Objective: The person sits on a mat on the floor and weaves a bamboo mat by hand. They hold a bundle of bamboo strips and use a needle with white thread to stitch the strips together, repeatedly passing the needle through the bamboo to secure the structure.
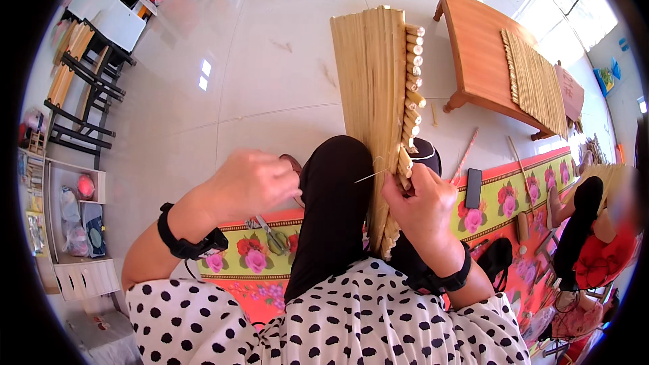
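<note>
From far off, I see a straw mat (372,81) at the knees (338,169), sticking out past them.
The right hand (424,199) pinches its bumpy edge (413,67), by a thin needle (370,177); the left hand (253,182) curls its fingers — I can't tell if they hold anything. The mat looks light, dry and stiff, and might crack, so I'd grip that thick edge. A wooden table (483,40) sits to the right; floor (284,40) spreads left.

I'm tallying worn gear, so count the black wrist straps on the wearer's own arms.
2. One black wrist strap sits behind the left hand; the other black wrist strap sits behind the right hand. Neither bare forearm shows another; the sleeves could hide more.
</note>
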A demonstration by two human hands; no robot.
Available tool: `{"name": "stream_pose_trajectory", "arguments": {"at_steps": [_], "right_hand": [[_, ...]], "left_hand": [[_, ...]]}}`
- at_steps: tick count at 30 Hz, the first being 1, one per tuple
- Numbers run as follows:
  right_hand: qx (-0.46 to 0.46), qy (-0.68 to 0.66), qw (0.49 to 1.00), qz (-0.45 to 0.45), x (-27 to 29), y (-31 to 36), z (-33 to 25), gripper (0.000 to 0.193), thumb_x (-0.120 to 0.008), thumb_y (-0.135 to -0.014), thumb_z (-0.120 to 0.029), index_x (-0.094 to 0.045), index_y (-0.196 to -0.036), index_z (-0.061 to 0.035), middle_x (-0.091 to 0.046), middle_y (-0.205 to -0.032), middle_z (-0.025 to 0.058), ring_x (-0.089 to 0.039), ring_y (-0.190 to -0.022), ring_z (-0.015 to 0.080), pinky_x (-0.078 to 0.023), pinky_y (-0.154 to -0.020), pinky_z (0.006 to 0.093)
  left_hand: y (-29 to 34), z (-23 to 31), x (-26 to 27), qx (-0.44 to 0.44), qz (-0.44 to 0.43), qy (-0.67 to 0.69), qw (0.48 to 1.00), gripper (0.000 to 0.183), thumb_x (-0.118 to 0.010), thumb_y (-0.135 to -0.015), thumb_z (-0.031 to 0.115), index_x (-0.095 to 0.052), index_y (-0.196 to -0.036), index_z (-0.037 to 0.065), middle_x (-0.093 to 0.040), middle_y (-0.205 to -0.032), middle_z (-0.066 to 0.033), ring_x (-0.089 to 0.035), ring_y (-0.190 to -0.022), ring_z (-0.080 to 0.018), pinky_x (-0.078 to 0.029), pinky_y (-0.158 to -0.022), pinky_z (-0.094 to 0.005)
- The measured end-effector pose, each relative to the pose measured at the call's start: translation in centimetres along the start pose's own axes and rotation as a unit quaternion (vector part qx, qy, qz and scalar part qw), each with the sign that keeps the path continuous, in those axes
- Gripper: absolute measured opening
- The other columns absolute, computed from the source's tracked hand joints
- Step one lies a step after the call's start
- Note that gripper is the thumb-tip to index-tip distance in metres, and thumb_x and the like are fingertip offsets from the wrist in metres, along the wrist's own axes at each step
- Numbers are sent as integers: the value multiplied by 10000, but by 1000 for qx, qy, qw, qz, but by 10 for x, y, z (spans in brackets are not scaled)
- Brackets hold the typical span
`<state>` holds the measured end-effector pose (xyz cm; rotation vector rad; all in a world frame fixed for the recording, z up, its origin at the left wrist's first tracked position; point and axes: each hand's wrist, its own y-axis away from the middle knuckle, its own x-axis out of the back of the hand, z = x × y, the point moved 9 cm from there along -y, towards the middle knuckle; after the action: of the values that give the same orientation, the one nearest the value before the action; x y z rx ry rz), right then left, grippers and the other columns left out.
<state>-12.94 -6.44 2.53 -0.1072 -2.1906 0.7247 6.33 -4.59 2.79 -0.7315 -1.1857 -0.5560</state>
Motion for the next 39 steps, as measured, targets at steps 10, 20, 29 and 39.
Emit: {"name": "stream_pose_trajectory", "arguments": {"at_steps": [10, 20, 29, 39], "right_hand": [[-19, -52, 998, -40, -7, 3, -4, 194, -777, -768, -125, -604, -779, -38, -583, -604, 77, -572, -472, 257, -445, -438, 353], [-5, -33, 999, -29, -4, 1, -2, 219, -779, -761, -115, -570, -742, -53, -563, -582, 68, -579, -475, 263, -452, -439, 358], [-15, -55, 997, -42, -6, 2, -1, 208, -783, -764, -109, -583, -775, -50, -565, -602, 72, -575, -486, 261, -452, -444, 355], [-6, -72, 997, -15, -8, 5, 3, 200, -781, -744, -103, -585, -758, -67, -571, -596, 70, -595, -500, 261, -469, -454, 360]], "left_hand": [[-83, -4, -42, 107, -112, 316, 936, 277, -625, -905, 196, -557, -704, 18, -496, -592, -164, -479, -526, -334, -407, -534, -397], [-33, 0, -26, -24, -134, 204, 969, 308, -636, -862, 209, -521, -641, 28, -513, -574, -144, -503, -524, -338, -392, -499, -413], [-66, -18, -22, 103, -72, 269, 955, 310, -657, -898, 196, -541, -672, 18, -524, -571, -115, -491, -500, -289, -393, -500, -372], [-86, 12, -36, -38, -107, 217, 970, 255, -626, -815, 172, -511, -617, 61, -524, -573, -107, -535, -532, -329, -424, -493, -423]]}}
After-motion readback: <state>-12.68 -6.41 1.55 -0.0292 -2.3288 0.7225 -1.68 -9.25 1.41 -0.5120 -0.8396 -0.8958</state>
